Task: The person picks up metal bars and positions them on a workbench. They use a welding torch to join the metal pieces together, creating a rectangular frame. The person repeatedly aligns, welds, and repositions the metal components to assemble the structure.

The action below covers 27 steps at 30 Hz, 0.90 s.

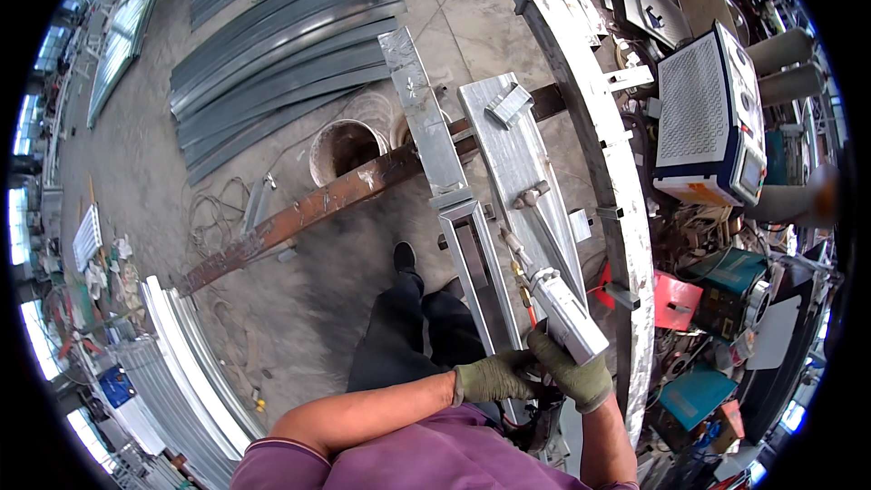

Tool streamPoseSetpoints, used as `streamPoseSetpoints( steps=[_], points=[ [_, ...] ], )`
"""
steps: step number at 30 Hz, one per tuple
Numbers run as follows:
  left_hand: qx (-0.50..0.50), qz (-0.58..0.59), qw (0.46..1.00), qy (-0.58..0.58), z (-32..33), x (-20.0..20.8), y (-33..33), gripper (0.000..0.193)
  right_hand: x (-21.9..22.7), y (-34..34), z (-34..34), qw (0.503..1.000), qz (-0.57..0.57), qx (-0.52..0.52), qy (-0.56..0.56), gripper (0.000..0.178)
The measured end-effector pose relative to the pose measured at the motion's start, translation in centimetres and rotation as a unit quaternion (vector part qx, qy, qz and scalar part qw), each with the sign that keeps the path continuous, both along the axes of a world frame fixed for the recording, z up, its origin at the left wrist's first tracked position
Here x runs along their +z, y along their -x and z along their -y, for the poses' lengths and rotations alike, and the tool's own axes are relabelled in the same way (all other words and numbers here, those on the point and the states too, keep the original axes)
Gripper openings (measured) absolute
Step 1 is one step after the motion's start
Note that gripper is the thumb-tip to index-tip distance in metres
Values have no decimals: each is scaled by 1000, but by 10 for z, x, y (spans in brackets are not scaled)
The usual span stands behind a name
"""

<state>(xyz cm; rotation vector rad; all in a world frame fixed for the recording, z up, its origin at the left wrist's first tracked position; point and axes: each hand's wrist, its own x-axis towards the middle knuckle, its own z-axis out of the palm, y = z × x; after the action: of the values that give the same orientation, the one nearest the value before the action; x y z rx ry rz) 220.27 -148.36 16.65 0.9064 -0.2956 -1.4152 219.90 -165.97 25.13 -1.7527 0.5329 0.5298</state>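
Note:
My right hand (581,377), in an olive work glove, is closed around the rear of a silver handheld welding gun (567,316). The gun's brass-coloured nozzle part (521,279) points away from me, over the metal work. Close beside it, my left hand (494,377), gloved alike, has its fingers curled in against a dark part near the right hand; what they grip is hidden. Just ahead lies a rectangular metal frame (484,286), joined to a long flat grey bar (422,118). A hammer (535,197) rests on the wide metal channel (508,141) to the right.
A rusty beam (327,202) crosses under the work, with a bucket (345,147) behind it. Grey metal strips (290,45) lie on the floor. To the right runs a long steel rail (617,191), beyond it a white-and-blue machine (703,113) and a red box (676,299).

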Motion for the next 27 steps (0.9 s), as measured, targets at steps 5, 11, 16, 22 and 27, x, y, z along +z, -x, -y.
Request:
streamPoseSetpoints(
  steps=[5,11,16,22,27],
  points=[
    [-79,-163,983,-8,0,15,-7,54,-6,28,-4,997,29,-20,71,26],
    [-150,-216,964,-40,9,11,-7,35,5,31,-15,978,113,-8,173,23],
    [-146,-135,980,28,8,-11,-11,29,-3,38,-33,964,99,31,247,23],
    [-182,-14,981,65,-28,-45,-36,26,-12,0,-84,961,60,-19,269,29],
    [-67,-192,974,100,-62,-77,-40,37,-15,-53,-110,962,52,-38,264,26]
  ],
)
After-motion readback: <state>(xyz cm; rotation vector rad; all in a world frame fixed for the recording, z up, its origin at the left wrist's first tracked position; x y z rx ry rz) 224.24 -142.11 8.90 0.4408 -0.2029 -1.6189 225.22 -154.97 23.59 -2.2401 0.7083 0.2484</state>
